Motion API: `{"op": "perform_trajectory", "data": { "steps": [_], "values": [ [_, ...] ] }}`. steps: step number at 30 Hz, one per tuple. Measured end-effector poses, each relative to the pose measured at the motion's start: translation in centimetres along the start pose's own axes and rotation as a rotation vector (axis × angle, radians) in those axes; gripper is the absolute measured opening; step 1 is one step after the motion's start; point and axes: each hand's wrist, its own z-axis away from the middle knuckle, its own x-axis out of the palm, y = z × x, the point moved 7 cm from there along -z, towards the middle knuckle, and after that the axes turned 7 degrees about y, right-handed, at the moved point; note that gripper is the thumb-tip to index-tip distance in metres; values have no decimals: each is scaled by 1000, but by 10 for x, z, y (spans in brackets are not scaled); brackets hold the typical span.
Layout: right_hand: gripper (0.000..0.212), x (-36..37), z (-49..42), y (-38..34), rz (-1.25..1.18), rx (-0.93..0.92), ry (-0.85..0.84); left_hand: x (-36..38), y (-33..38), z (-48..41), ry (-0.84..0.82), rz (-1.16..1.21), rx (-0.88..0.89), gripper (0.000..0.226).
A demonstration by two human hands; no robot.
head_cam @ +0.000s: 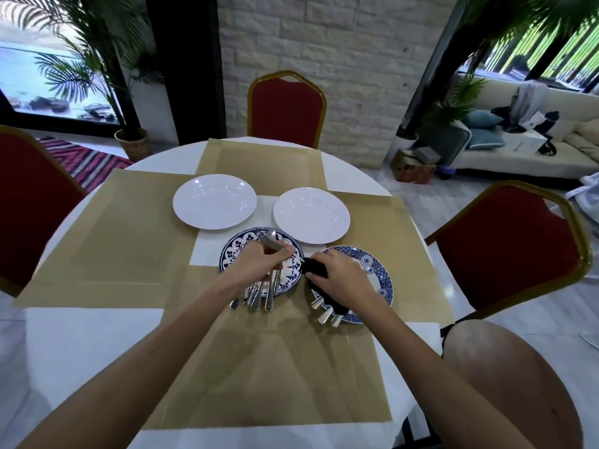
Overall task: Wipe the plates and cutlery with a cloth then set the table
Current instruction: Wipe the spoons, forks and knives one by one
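My left hand (259,262) holds a fork (270,243) above a blue-patterned plate (236,251) that carries several pieces of cutlery (256,298). My right hand (343,275) grips a dark cloth (316,267) that is wrapped round the fork's handle end, over a second blue-patterned plate (377,270). More cutlery (325,314) lies on that second plate, partly under the cloth. Two white plates (214,201) (311,215) sit farther back on the table.
Tan placemats (129,238) cover the round white table (64,345). Red chairs with gold frames stand at the far side (287,108), left (29,196) and right (505,244). A brown seat back (512,377) is close on my right.
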Motion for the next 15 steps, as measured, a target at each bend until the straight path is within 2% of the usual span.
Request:
{"op": "perform_trajectory", "data": {
  "steps": [4, 7, 11, 15],
  "values": [
    [36, 4, 14, 4, 89, 93, 73, 22, -11, -10, 180, 120, -64, 27],
    [39, 9, 27, 7, 83, 143, 126, 31, -8, -20, 299, 114, -71, 25],
    [38, 17, 36, 25, -20, 237, 124, 53, -13, -40, 291, 209, -129, 15],
    [37, 22, 49, 56, -57, 298, 100, 56, -12, -66, 313, 291, -190, 19]
  ]
}}
